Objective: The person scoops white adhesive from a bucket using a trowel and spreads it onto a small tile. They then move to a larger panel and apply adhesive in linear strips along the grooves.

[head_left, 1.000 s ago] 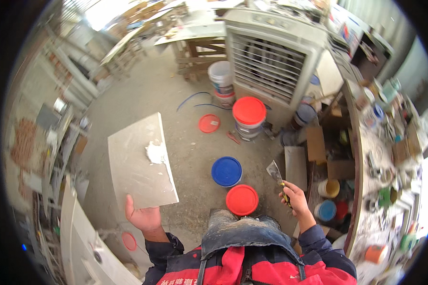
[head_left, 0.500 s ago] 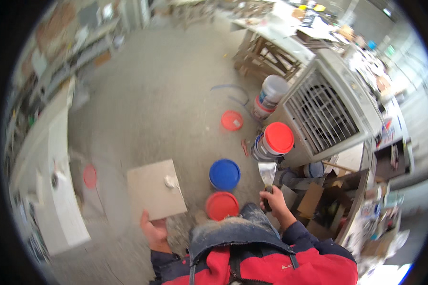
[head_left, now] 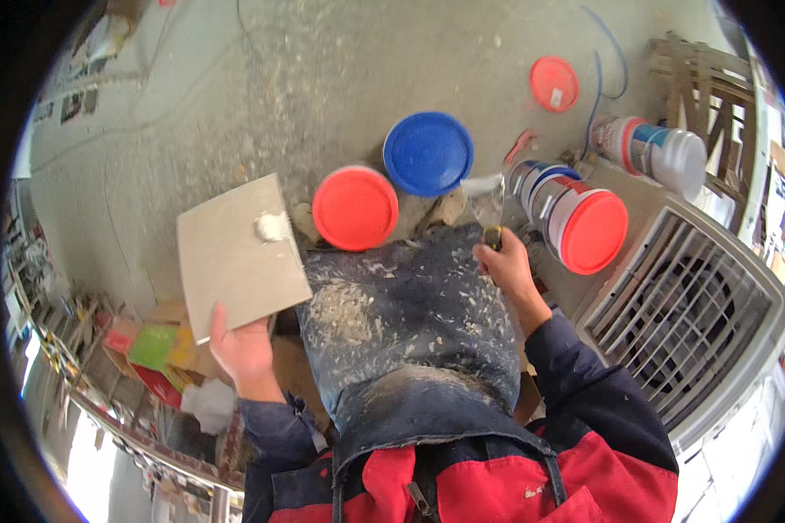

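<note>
My left hand (head_left: 242,350) grips the near edge of a flat beige square board (head_left: 231,261), thumb on its face. A dab of white paste (head_left: 270,227) sits toward the board's right side. In my right hand (head_left: 509,261) is a putty knife (head_left: 486,202), its wide metal blade pointing away from me and its handle closed in my fingers. Board and blade are well apart. Between them stand a bucket with a red lid (head_left: 355,208) and one with a blue lid (head_left: 429,154). My dark apron (head_left: 410,340) is smeared with white and tan paste.
At right lie a red-topped bucket (head_left: 594,232), another bucket (head_left: 670,157) and a large grilled air cooler (head_left: 685,322). A loose red lid (head_left: 554,84) and blue hose (head_left: 621,52) rest on the concrete floor (head_left: 296,87). Cardboard boxes (head_left: 155,349) are at lower left.
My view has swung round and tipped down, so the buckets and cooler appear shifted. The board and putty knife remain in the same hands, with the paste still on the board.
</note>
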### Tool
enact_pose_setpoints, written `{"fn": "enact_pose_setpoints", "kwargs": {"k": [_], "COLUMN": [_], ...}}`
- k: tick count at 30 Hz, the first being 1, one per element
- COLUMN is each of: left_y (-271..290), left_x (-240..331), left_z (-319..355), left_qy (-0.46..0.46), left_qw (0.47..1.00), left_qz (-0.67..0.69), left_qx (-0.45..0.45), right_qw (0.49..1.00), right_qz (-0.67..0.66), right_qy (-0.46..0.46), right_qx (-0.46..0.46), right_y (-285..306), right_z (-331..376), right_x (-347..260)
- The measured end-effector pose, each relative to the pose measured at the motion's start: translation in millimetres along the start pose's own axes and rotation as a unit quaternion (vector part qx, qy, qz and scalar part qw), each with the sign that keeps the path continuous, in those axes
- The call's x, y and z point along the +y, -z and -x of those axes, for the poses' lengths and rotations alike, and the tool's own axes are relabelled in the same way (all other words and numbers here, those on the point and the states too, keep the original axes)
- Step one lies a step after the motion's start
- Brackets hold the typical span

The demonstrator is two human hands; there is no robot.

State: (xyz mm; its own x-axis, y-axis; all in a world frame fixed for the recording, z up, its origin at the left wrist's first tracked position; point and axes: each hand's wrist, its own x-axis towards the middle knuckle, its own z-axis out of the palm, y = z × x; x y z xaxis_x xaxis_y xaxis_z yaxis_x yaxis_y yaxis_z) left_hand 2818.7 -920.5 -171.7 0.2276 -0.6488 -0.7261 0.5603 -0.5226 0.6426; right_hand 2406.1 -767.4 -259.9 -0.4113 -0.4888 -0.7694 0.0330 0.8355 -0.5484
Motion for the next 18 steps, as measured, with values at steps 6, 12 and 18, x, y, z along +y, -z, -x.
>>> {"fn": "enact_pose_setpoints", "kwargs": {"k": [6, 12, 18], "left_y": [18.8, 41.5, 96.2], "left_x": [-115.9, -200.7, -238.3], "left_z": [-36.5, -142.3, -223.3], "left_qy": [0.062, 0.045, -0.008], "left_qw": [0.998, 0.998, 0.991], "left_qz": [0.015, 0.033, 0.097], "left_qx": [0.010, -0.028, -0.091], "right_qw": [0.956, 0.833, 0.737], "right_qz": [0.270, 0.430, 0.516], "right_qy": [0.118, 0.348, 0.435], "right_qx": [-0.011, 0.001, -0.004], "right_y": [-48.4, -139.0, -171.4], "right_z": [-95.4, -231.8, -274.7], "right_x": [54.7, 129.6, 160.5]}}
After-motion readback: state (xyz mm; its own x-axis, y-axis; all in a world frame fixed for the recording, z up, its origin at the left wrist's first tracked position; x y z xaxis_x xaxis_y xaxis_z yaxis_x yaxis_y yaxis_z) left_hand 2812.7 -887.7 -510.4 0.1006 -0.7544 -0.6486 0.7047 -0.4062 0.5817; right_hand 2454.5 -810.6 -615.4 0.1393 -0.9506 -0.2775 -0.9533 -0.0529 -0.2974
